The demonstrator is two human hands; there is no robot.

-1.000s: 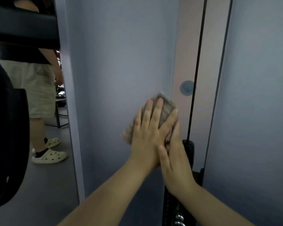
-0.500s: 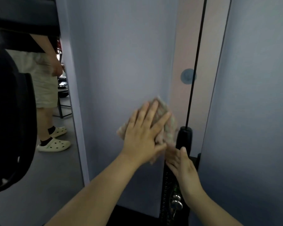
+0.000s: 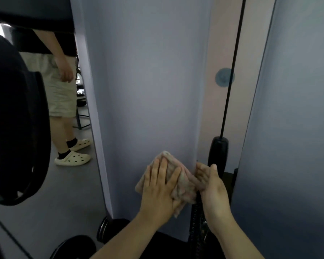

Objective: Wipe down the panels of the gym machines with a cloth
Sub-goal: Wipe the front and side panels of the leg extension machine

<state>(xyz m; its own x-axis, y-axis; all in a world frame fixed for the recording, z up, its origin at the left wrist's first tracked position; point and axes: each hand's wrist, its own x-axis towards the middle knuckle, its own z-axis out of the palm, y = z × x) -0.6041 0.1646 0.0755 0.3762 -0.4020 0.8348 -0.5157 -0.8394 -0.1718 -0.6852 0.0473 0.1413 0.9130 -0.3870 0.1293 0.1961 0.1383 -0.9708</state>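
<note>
The left hand lies flat on the cloth, fingers straight and slightly spread, pressing it against the grey panel low down near the panel's right edge. The forearm comes up from the bottom of the view at a slant. The right hand sits just right of that edge, back of the hand toward the camera, thumb raised; its fingers curl onto the cloth's right end where it wraps past the panel's edge, seemingly pinching it, though the fingertips are partly hidden.

The cloth is a crumpled pinkish-beige rag, its upper corner poking above the left fingers and its lower corner hanging below the palm. No containers are in view.

Right of the panel runs a pale pink strip bearing a round blue-grey disc. A thin black cable drops in front of the strip into a black cylindrical end piece, which stands just beyond the right hand. A dark, notched upright part shows below that hand. A second grey panel fills the area further right.

Left of the wiped panel, a black padded part blocks much of the view. Behind it another person stands on the grey floor in beige shorts, black socks and cream clogs. Below the panel sit dark rounded shapes that are too dim to identify.
</note>
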